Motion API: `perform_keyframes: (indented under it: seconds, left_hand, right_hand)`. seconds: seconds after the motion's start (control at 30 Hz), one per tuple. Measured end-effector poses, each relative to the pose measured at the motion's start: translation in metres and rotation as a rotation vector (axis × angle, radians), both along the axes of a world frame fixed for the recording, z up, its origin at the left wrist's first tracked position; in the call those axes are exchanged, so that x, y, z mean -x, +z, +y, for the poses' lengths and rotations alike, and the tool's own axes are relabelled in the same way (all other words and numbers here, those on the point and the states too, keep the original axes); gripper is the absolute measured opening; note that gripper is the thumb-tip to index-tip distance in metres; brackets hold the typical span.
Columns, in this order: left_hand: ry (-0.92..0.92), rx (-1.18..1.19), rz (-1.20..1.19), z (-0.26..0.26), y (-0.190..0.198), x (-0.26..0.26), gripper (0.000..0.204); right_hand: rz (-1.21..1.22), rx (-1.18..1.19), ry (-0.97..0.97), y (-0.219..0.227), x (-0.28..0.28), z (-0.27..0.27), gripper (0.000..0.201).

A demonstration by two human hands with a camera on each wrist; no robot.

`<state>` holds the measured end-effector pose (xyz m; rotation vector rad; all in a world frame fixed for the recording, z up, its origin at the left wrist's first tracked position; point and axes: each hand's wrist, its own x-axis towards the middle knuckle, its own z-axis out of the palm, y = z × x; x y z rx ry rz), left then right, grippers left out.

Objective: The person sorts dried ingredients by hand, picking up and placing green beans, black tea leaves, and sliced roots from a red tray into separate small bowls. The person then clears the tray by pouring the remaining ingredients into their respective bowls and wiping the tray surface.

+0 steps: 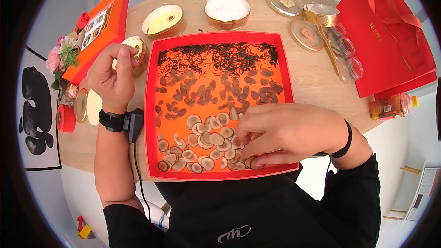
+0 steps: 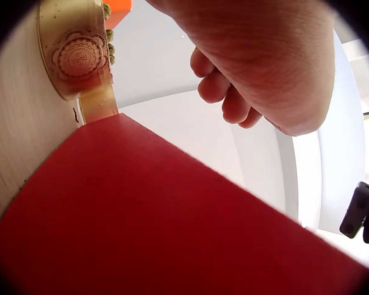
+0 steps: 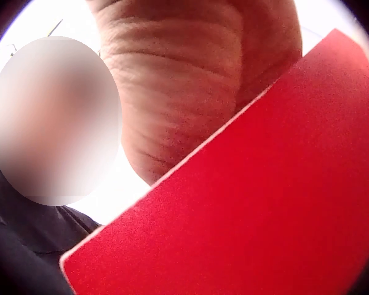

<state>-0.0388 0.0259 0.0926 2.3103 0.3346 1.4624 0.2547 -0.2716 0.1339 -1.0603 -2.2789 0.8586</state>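
Observation:
A shallow red box (image 1: 148, 110) with an orange floor lies in front of the person. Pale round dried slices (image 1: 216, 139) with brown rims cover its near part. Smaller brown flakes (image 1: 239, 93) are scattered across the middle, and dark thin dried shreds (image 1: 216, 55) line the far side. My right hand (image 1: 294, 131) reaches over the near right corner, bent fingers and thumb down at the slices; I cannot tell whether it pinches one. My left hand (image 1: 111, 76) is raised beside the left wall, fingers loosely curled, with no object visible in it.
Round tins, one with a yellow inside (image 1: 163, 18) and one with white lining (image 1: 227, 8), stand behind the box. Left is an orange gift box (image 1: 117, 18) with flowers. Right are clear lids (image 1: 347, 46), a red bag (image 1: 390, 41) and a drink bottle (image 1: 390, 106).

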Motion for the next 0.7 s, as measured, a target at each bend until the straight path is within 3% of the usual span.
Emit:
perform_keyframes:
  seconds: [0.5,0.7]
  left_hand:
    - [0.013,-0.035,-0.036,0.0,0.002,-0.001,0.017]
    - [0.005,-0.046,-0.008,0.0,0.002,0.0,0.021]
  right_hand:
    - [-0.179,0.181,-0.029,0.015,-0.021,-0.002,0.023]
    - [-0.118,-0.058,-0.129,0.003,-0.023,0.002,0.016]
